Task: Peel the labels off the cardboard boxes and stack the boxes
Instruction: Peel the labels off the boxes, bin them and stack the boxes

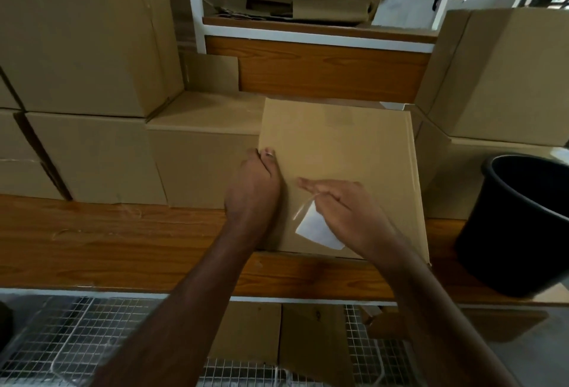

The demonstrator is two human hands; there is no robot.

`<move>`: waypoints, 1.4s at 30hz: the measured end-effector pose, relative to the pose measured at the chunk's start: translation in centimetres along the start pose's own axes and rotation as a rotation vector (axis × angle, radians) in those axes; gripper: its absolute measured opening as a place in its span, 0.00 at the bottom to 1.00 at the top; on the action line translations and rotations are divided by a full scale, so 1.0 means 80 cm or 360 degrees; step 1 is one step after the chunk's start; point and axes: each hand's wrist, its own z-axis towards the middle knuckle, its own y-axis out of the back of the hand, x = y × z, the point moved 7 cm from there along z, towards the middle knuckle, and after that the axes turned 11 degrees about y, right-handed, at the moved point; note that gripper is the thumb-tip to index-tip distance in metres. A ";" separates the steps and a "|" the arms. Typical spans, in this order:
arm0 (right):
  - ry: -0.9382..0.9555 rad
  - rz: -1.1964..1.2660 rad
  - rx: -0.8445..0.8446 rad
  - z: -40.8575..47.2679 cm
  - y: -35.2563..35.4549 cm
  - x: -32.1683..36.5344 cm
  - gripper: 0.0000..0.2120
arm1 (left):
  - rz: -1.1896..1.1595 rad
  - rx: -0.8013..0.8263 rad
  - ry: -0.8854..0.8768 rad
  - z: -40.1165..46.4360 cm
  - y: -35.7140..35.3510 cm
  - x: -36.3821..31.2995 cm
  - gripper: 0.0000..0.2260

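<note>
A white label is partly lifted off the flat top of a cardboard box in the centre of the frame, its free edge curling up with a strip of clear tape. My right hand pinches that raised edge between thumb and fingers, just right of centre. My left hand is closed over the box's left edge, thumb on top, gripping the box. The box rests on a wooden shelf that runs across the middle of the frame. More cardboard boxes are stacked at the upper left, and another sits at the upper right. A black bucket stands at the right edge. White wire mesh fills the lower left.
</note>
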 end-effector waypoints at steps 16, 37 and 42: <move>-0.0150 -0.0036 -0.0115 -0.003 0.023 -0.030 0.19 | 0.0020 0.0009 0.0031 0.008 -0.005 0.000 0.22; -0.0859 0.0862 -0.0935 -0.010 0.067 -0.083 0.07 | 0.0412 0.0332 -0.0414 0.050 -0.034 -0.048 0.25; -0.0893 0.0835 -0.0933 0.005 0.070 -0.094 0.06 | 0.0482 0.0381 -0.0355 0.066 -0.050 -0.051 0.16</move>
